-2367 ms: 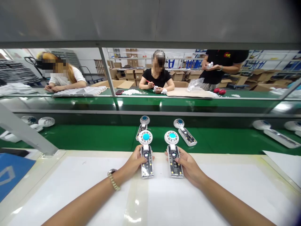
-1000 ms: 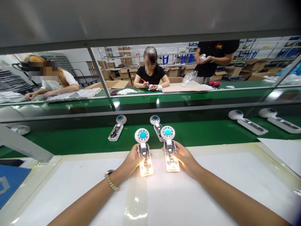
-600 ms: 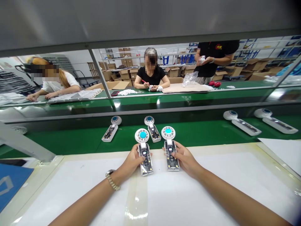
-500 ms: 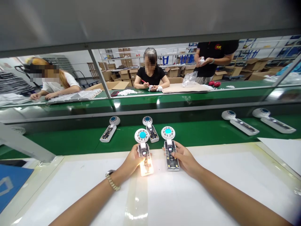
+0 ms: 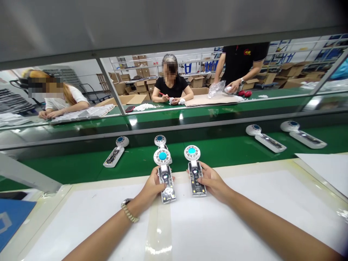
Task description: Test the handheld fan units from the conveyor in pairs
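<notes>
My left hand [image 5: 152,185] is closed round a white device with a round, blue-centred head [image 5: 162,156] and a clear-fronted body showing a circuit board. Its thumb rests on the front. My right hand [image 5: 214,180] grips a matching device [image 5: 198,181], thumb on its face. Both devices are upright, side by side and apart, above the white-covered table [image 5: 217,224]. Behind the left one, a similar device [image 5: 160,140] is partly hidden on the green belt [image 5: 141,159].
More devices lie on the belt, one at the left [image 5: 114,156] and two at the right [image 5: 270,142] [image 5: 307,139]. A metal post [image 5: 35,170] and a blue folder [image 5: 16,221] are at the left. Three people work across the line.
The orange-white glow on the left-hand device has gone out. The devices on the belt have shifted left in view. The standing person's hands have moved down to a plastic bag and a white item.
</notes>
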Motion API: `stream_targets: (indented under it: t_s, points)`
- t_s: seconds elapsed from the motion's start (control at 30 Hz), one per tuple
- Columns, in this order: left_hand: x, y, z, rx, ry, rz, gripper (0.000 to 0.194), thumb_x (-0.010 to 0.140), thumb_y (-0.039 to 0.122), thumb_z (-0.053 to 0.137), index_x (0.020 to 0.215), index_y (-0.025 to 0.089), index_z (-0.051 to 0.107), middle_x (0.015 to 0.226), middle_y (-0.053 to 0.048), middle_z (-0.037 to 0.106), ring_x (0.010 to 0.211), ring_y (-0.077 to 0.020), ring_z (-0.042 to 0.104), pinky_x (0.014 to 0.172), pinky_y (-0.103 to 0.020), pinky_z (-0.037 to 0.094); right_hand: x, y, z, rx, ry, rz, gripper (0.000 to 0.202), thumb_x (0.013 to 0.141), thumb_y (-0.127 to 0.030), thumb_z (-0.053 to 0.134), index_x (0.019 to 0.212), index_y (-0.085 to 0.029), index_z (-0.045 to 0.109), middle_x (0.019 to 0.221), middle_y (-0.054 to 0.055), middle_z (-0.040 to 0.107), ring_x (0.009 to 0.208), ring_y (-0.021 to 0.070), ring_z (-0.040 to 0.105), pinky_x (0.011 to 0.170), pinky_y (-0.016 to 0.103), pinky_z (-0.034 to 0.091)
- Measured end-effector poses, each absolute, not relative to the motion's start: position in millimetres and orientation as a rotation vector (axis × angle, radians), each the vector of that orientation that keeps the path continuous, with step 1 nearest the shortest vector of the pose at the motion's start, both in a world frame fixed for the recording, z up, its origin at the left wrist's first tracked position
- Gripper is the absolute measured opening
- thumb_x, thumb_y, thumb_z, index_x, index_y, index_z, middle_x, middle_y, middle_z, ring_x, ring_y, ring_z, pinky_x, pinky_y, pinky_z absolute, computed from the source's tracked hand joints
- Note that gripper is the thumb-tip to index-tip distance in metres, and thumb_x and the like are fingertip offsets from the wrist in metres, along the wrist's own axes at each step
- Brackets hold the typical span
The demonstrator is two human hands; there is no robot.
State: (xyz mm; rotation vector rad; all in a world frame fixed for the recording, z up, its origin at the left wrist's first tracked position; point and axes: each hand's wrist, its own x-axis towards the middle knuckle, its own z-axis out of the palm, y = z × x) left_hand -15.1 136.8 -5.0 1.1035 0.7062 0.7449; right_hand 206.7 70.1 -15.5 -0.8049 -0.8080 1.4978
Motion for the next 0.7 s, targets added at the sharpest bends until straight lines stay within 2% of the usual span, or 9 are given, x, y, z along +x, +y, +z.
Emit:
stream_targets:
  t_s: [0.17,0.37,0.7]
  points:
    - [-14.7,138.0,-6.0,1.102,0.690,0.739,0.060,0.058,0.019,0.074,0.108,0.022,0.040,0.120,-0.011,0.046,0.101,-0.0268,0.054,0.071,-0.033,0.050,205.2,70.6,-16.2,-0.801,-0.810,1.478,0.060,0.059,-0.020,0.073,0.113,-0.023,0.046,0.106,0.008,0.062,0.096,0.0237,0.058,0.086,0.039,0.042]
    - [-14.4,137.7,-5.1,1.086,0.679,0.739,0.061,0.057,0.021,0.076,0.107,0.022,0.041,0.119,-0.011,0.047,0.103,-0.0277,0.053,0.074,-0.035,0.050,205.4,71.4,-22.7,-0.851,-0.803,1.454,0.070,0.058,-0.020,0.074,0.119,-0.025,0.040,0.113,0.009,0.058,0.103,0.0252,0.055,0.088,0.042,0.041]
    - [-15.1,136.9,-3.6,1.080,0.687,0.726,0.060,0.059,0.018,0.075,0.109,0.023,0.042,0.120,-0.010,0.047,0.106,-0.0278,0.052,0.076,-0.035,0.049,205.0,70.6,-22.7,-0.850,-0.816,1.465,0.067,0.061,-0.018,0.071,0.119,-0.027,0.039,0.110,0.008,0.058,0.101,0.0244,0.055,0.089,0.044,0.040]
